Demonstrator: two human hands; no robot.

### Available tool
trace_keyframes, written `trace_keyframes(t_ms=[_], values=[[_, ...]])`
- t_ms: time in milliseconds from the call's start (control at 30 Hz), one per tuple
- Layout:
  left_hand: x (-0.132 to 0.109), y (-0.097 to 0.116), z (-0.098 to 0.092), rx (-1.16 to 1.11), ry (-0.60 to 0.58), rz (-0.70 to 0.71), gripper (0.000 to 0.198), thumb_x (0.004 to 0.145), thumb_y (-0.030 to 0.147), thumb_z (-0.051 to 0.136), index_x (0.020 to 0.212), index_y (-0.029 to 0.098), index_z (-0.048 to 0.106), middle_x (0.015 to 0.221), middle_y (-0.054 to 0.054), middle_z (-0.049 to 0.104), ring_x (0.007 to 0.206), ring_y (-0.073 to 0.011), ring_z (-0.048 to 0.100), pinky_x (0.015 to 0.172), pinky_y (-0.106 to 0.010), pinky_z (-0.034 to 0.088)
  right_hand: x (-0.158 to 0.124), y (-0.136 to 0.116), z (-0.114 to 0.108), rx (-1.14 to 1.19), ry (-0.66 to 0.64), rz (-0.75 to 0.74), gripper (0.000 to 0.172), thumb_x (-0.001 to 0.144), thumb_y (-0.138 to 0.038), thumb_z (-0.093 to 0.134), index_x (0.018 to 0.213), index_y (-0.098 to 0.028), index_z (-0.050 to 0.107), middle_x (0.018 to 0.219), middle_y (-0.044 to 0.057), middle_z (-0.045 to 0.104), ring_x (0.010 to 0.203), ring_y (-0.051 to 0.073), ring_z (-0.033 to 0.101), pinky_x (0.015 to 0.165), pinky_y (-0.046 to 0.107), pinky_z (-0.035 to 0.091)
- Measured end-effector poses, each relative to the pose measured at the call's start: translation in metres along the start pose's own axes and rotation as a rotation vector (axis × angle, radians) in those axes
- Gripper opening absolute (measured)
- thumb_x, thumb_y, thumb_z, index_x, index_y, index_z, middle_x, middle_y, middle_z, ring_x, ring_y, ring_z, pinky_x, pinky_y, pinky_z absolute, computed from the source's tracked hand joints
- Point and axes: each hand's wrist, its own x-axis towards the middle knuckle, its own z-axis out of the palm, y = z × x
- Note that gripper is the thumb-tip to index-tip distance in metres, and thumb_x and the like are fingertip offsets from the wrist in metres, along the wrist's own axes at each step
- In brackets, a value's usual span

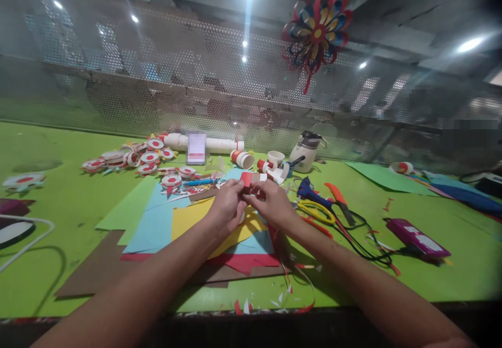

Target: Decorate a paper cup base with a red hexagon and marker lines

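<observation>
Above the stacked coloured paper, my left hand and my right hand meet, fingers closed in a pinch. A small red paper piece stands up from the left fingers, and the right fingertips touch its lower edge. A whitish part shows below the left fingers, too small to make out. Under the hands lie yellow paper, light blue paper and a brown sheet. Right of my right hand are a blue-handled glue gun and yellow-handled scissors.
Red and white paper-cup wheels cluster at the left back. Cut paper cups and a thermos jug stand behind. An orange cutter, black cables and a purple box lie right. Paper scraps litter the front edge.
</observation>
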Motion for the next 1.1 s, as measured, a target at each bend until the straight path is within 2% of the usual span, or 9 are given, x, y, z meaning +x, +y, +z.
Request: trace_keyframes(t_ms=[233,400,533,800,1100], values=[[-0.012,0.000,0.007,0.052,-0.022,0.036,0.013,0.086,0.013,0.051,0.074,0.017,0.053,0.069,0.001,0.062,0.068,-0.0109,0.061,0.068,-0.022,0.048,-0.005,-0.003,0.000,0.202,0.078,0.061,0.012,0.073,-0.024,0.070,0.064,-0.019,0.063,0.071,0.000,0.055,0.063,0.014,0.049,0.063,0.028,0.040],[-0.011,0.003,0.003,0.135,-0.062,0.085,0.012,0.081,0.019,0.061,0.072,0.015,0.056,0.077,-0.003,0.066,0.075,-0.0147,0.064,0.075,-0.030,0.051,-0.003,-0.002,-0.024,0.426,0.094,0.129,0.019,0.077,-0.034,0.066,0.070,-0.017,0.066,0.066,0.001,0.060,0.060,0.013,0.050,0.058,0.027,0.040],[-0.010,0.000,0.002,0.253,-0.100,0.120,0.012,0.077,0.021,0.068,0.071,0.012,0.063,0.074,-0.004,0.068,0.072,-0.0150,0.064,0.072,-0.029,0.052,-0.001,-0.001,-0.039,0.600,0.096,0.188,0.022,0.077,-0.037,0.067,0.072,-0.016,0.065,0.058,-0.003,0.056,0.055,0.011,0.048,0.055,0.026,0.040],[-0.018,-0.004,0.007,0.375,-0.198,0.133,0.012,0.078,0.025,0.069,0.075,0.013,0.067,0.075,-0.003,0.069,0.070,-0.0131,0.065,0.072,-0.026,0.052,-0.004,0.001,-0.034,0.810,0.103,0.246,0.022,0.071,-0.035,0.074,0.070,-0.016,0.063,0.062,-0.002,0.059,0.058,0.011,0.052,0.058,0.026,0.042],[-0.023,-0.001,0.010,0.389,-0.235,0.144,0.010,0.077,0.022,0.070,0.082,0.013,0.068,0.078,-0.004,0.070,0.070,-0.0130,0.065,0.071,-0.026,0.053,-0.004,-0.004,-0.037,0.926,0.135,0.277,0.024,0.066,-0.031,0.079,0.070,-0.016,0.061,0.063,-0.003,0.062,0.060,0.011,0.056,0.059,0.025,0.046]])
